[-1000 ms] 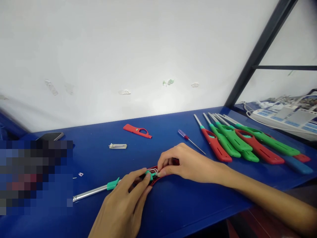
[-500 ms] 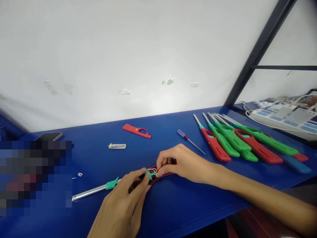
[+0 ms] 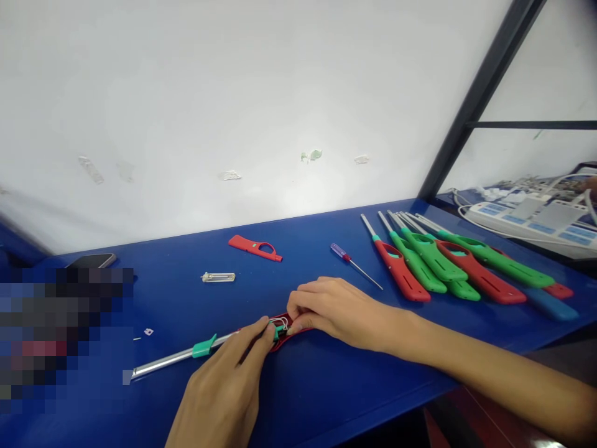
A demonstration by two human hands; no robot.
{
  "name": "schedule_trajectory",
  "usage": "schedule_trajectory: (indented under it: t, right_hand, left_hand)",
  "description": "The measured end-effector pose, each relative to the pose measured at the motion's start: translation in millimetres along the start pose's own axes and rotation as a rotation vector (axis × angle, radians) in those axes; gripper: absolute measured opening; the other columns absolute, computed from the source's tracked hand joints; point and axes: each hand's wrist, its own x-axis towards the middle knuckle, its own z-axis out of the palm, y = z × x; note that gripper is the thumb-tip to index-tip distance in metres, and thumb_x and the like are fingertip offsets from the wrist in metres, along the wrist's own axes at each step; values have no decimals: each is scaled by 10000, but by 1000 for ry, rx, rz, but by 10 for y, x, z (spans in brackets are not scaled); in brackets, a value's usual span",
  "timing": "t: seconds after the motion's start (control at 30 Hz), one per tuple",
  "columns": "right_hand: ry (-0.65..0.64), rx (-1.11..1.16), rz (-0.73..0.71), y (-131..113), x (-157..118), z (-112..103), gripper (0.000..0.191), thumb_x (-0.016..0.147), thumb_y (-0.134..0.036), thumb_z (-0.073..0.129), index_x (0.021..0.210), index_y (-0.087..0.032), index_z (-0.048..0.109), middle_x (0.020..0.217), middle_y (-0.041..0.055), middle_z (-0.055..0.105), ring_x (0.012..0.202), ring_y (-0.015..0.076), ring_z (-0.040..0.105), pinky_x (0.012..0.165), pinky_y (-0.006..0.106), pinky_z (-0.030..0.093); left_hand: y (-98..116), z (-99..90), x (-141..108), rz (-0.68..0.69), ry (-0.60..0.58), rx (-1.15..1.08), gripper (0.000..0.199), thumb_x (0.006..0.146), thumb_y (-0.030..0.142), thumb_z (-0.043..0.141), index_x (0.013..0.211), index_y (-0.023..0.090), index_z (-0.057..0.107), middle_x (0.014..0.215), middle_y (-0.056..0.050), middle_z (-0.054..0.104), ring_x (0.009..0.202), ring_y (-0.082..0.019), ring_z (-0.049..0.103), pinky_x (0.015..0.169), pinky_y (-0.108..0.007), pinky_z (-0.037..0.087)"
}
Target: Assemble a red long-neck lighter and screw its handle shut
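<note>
Left fingers [image 3: 263,344] close on the red lighter shell [image 3: 275,347]; right fingers [image 3: 305,300] pinch together beside white wires [image 3: 283,320], grip hidden; screwdriver [image 3: 346,256] beyond.

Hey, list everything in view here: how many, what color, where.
Open lighter: 1, red, green and silver, at both hands
Shell half: 1, red, toward the wall
Capsule: 1, clear, left of the shell half
Screwdriver: 1, purple and silver, right of the shell half
Piled lighters: at least six, red and green, right
Blue piece: 1, blue, pile's right end
Power strip: 1, white, far right
Phone-like slab: 1, dark, far left
Scrap: 1, pale, beyond the silver tube
Table: 1, blue, foreground
Wall: 1, white, behind
Frame: 1, black, right
Pixelated patch: left, contents hidden
Left hand: 1, bare, holding the open lighter
Right hand: 1, bare, pinching at the open lighter
</note>
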Motion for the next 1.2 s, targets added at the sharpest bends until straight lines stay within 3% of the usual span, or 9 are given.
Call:
schedule_trajectory:
  t: [0.33,0.77,1.2]
  right_hand:
    - [-18,-65,-7,-19,-7,-8,151,1076,-320,564,964,-232,612,971,-8,722,878,185,656,827,307,416]
    - [-26,-12,6,-85,-18,-57,182,1075,-312,548,935,-221,620,949,10,727,888,198,638,817,322,426]
    - [-28,-51,-3,-102,-12,-46,192,1074,-307,549,919,-220,620,927,18,728,882,202,645,822,322,427]
  left_hand:
    - [41,14,37,73,17,133,455,957,23,338,1188,146,711,1149,-109,793,936,-225,802,788,-344,684]
    - [78,31,27,0,-85,137,535,894,-34,335,1239,178,684,1186,-101,763,945,-229,794,743,-338,682]
    - [53,12,37,-2,-71,108,586,843,-47,334,1252,204,672,1189,-87,749,932,-215,791,715,-319,678]
